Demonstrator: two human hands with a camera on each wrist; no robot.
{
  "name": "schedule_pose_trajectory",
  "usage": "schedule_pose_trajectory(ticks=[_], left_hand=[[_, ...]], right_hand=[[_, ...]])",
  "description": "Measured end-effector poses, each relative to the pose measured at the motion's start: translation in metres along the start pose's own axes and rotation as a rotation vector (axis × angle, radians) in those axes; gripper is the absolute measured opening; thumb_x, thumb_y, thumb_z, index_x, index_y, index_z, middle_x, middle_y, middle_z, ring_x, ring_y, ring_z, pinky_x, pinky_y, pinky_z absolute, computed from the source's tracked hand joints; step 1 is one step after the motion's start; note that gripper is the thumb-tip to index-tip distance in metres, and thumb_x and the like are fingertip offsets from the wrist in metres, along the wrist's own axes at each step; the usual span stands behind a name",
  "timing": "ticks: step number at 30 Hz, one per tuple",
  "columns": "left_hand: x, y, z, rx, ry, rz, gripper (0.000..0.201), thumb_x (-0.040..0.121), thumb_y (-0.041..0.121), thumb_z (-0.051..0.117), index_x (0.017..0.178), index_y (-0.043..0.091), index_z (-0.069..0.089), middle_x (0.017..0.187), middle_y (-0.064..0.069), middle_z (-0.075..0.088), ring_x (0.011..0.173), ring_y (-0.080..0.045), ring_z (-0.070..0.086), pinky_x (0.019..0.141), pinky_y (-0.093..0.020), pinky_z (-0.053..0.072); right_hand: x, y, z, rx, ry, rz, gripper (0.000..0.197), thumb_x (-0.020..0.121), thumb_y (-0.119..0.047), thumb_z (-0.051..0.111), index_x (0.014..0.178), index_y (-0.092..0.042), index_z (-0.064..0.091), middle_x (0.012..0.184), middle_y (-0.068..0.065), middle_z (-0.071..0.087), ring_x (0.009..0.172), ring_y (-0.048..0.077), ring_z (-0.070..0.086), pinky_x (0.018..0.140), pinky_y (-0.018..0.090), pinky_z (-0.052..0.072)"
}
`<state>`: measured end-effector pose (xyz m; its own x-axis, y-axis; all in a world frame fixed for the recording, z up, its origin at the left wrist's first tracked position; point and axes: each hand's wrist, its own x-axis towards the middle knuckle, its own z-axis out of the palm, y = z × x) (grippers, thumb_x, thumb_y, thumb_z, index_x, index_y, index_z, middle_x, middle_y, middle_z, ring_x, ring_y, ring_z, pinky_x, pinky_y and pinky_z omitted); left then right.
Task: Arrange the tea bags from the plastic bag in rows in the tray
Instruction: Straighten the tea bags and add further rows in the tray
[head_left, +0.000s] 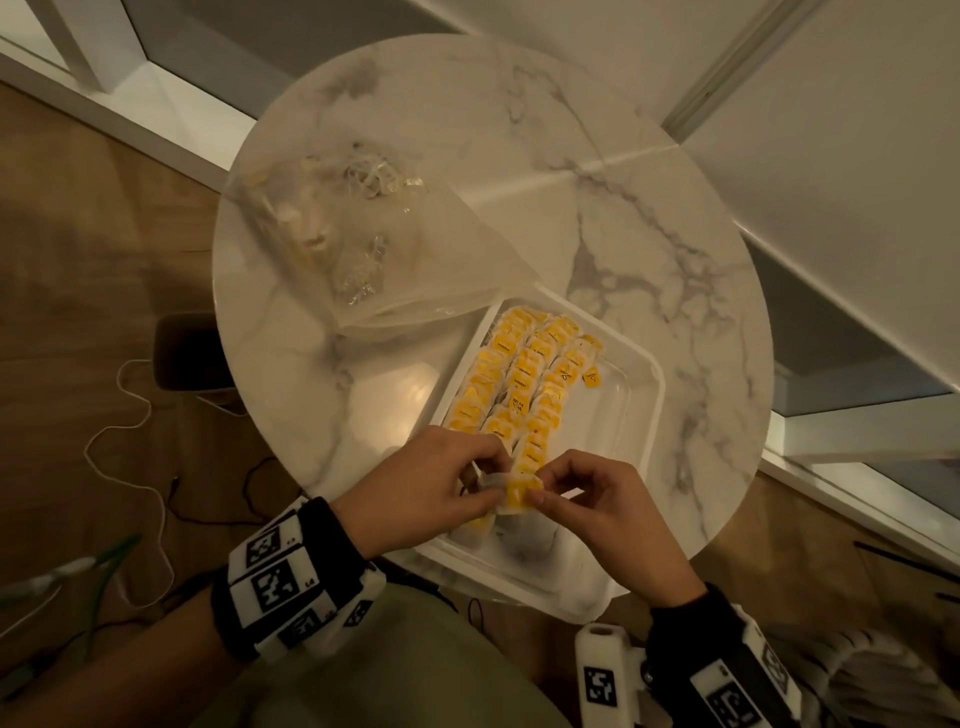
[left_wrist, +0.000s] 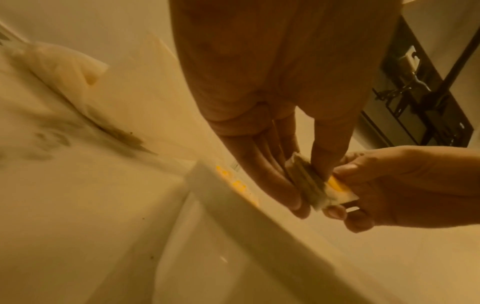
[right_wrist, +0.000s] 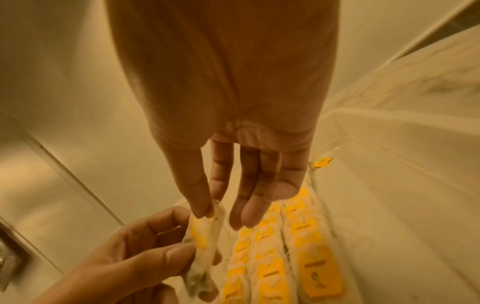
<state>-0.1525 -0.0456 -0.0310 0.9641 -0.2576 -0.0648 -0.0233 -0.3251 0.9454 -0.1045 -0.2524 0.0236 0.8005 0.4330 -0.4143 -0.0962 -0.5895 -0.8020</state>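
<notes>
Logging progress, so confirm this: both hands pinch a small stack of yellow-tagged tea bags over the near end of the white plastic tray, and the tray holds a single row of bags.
Not a single row: the head view shows three rows of yellow-tagged tea bags in the white plastic tray. The rest holds: left hand and right hand pinch a small stack of tea bags over its near end.

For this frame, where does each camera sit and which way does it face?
Head: worn on the head, looking down on the table, tray, both wrists.
Left wrist: looks along the left hand at the tea bags it holds.
Right wrist: looks along the right hand over rows in the tray.
Shared: all show both hands meeting on those tea bags.
</notes>
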Motion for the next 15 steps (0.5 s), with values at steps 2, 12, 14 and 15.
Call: schedule_pose_trajectory(ticks=[2, 12, 14, 15], left_hand=[[-0.003, -0.005, -0.001, 0.031, 0.003, -0.016, 0.013, 0.088, 0.021, 0.07, 0.099, 0.025, 0.065, 0.09, 0.019, 0.065, 0.081, -0.002, 0.066, 0.069, -0.01, 0.045], [-0.011, -0.016, -0.012, 0.024, 0.058, -0.011, 0.006, 0.088, 0.023, 0.067, 0.092, 0.022, 0.07, 0.086, 0.015, 0.069, 0.079, -0.005, 0.067, 0.069, -0.018, 0.05], [-0.01, -0.017, -0.012, 0.013, 0.061, -0.011, 0.008, 0.087, 0.025, 0.065, 0.092, 0.022, 0.07, 0.084, 0.014, 0.07, 0.078, -0.005, 0.067, 0.072, -0.028, 0.054], [-0.01, -0.017, -0.011, 0.009, 0.063, -0.01, 0.008, 0.087, 0.025, 0.065, 0.092, 0.021, 0.07, 0.084, 0.013, 0.07, 0.077, -0.004, 0.066, 0.073, -0.03, 0.054]], right_hand=[[-0.004, 0.003, -0.006, -0.064, 0.005, 0.002, 0.009, 0.086, -0.017, 0.074, 0.079, -0.015, 0.069, 0.086, 0.002, 0.071, 0.081, 0.022, 0.066, 0.07, 0.044, 0.052], [0.009, 0.027, -0.008, -0.514, -0.423, 0.073, 0.014, 0.083, -0.023, 0.075, 0.075, -0.016, 0.066, 0.079, -0.008, 0.07, 0.079, 0.006, 0.066, 0.073, 0.028, 0.055], [0.019, 0.027, -0.003, -0.532, -0.491, 0.068, 0.014, 0.082, -0.02, 0.076, 0.073, -0.016, 0.065, 0.075, -0.006, 0.068, 0.073, 0.008, 0.064, 0.074, 0.031, 0.055], [0.023, 0.026, 0.0, -0.546, -0.507, 0.053, 0.015, 0.081, -0.02, 0.076, 0.072, -0.016, 0.064, 0.073, -0.007, 0.066, 0.071, 0.007, 0.063, 0.074, 0.03, 0.055]])
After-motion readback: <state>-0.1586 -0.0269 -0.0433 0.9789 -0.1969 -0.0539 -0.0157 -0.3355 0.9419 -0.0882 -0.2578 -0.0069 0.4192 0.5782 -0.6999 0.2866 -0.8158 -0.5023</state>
